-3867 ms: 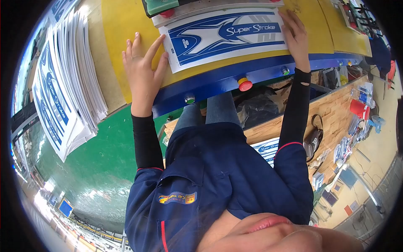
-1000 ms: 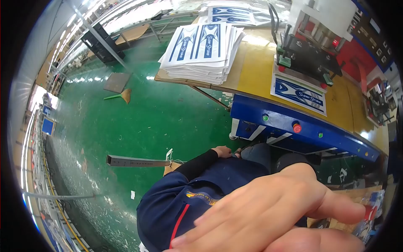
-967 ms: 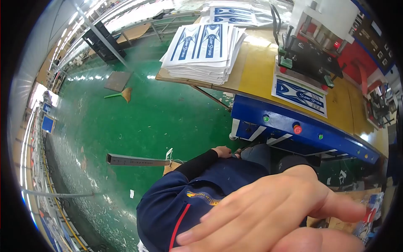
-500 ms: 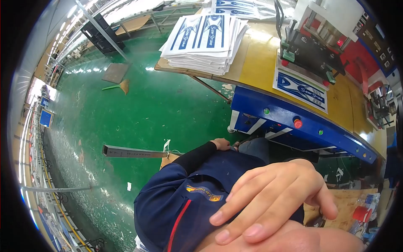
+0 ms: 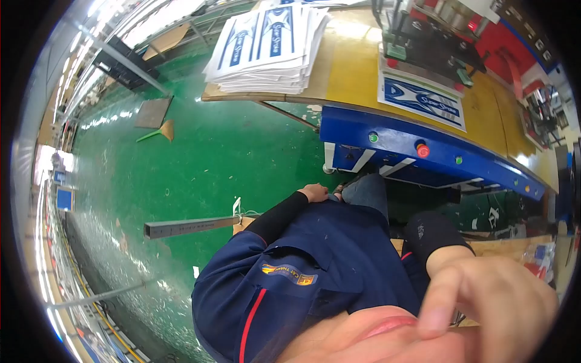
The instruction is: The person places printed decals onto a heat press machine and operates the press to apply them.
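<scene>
My left hand point(image 5: 316, 193) rests on my lap at the end of a black sleeve. It appears to lie flat and holds nothing I can see. My right hand point(image 5: 493, 302) is raised close to the camera at the lower right, smeared by motion, with one fingertip against my face and nothing visible in it. Beyond my knees stands a press machine point(image 5: 426, 51) on a yellow-topped table point(image 5: 348, 66). A white sheet printed in blue with "Super Stroke" point(image 5: 420, 104) lies partly under the press. To its left is a stack of similar printed sheets point(image 5: 260, 54).
The table's blue front panel point(image 5: 393, 136) carries a red push button point(image 5: 422, 150) and green buttons. A grey square metal bar point(image 5: 187, 227) juts out on my left. A green-handled broom point(image 5: 164, 130) and a flat board point(image 5: 152, 113) lie on the green floor.
My right hand has moved right and its fingers have drawn back from across my chest to my face. The view has shifted slightly. My left hand stays on my lap.
</scene>
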Demonstrator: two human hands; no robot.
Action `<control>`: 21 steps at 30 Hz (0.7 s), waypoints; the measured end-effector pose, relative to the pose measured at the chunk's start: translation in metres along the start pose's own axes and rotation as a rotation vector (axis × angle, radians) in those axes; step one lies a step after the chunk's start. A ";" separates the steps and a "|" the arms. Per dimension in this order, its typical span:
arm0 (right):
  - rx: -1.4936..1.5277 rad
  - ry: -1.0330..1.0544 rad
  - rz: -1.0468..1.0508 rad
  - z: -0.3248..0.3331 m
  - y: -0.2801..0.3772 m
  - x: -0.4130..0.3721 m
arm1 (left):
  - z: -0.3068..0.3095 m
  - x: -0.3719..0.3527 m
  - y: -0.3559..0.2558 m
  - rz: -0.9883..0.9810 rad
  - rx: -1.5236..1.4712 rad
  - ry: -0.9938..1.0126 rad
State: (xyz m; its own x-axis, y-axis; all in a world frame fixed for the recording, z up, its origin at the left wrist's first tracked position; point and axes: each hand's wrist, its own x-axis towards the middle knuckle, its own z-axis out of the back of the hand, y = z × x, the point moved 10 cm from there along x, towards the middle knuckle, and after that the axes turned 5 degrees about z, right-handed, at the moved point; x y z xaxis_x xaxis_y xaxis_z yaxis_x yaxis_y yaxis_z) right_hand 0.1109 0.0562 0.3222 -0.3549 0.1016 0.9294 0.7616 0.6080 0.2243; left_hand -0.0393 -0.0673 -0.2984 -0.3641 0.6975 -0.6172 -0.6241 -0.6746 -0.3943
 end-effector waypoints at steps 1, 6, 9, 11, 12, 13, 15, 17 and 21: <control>-0.030 -0.014 0.041 -0.002 0.006 -0.004 | 0.004 0.000 -0.004 -0.024 0.013 -0.011; -0.201 -0.089 0.235 -0.005 0.038 -0.022 | 0.034 -0.023 -0.051 -0.135 -0.029 -0.030; -0.312 -0.139 0.360 -0.001 0.057 -0.033 | 0.049 -0.033 -0.081 -0.235 -0.069 -0.028; -0.383 -0.166 0.444 0.001 0.069 -0.042 | 0.058 -0.039 -0.104 -0.326 -0.121 -0.032; -0.427 -0.174 0.486 0.001 0.074 -0.046 | 0.064 -0.040 -0.119 -0.364 -0.123 -0.027; -0.464 -0.182 0.533 0.001 0.079 -0.050 | 0.074 -0.041 -0.133 -0.399 -0.126 -0.029; -0.534 -0.206 0.651 -0.001 0.092 -0.062 | 0.100 -0.047 -0.164 -0.484 -0.160 -0.064; -0.599 -0.213 0.828 -0.007 0.101 -0.080 | 0.143 -0.058 -0.197 -0.588 -0.217 -0.140; -1.127 -0.056 0.846 0.013 0.062 -0.094 | 0.247 -0.077 -0.232 -0.714 -0.308 -0.381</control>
State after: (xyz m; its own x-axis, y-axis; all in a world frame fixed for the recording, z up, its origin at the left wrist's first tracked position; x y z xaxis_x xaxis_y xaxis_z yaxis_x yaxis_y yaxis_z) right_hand 0.1846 0.0941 0.2450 0.4214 0.1610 0.8925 0.7622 -0.5961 -0.2524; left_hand -0.0373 0.0957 0.0089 -0.1973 0.9755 0.0973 -0.5964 -0.0407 -0.8016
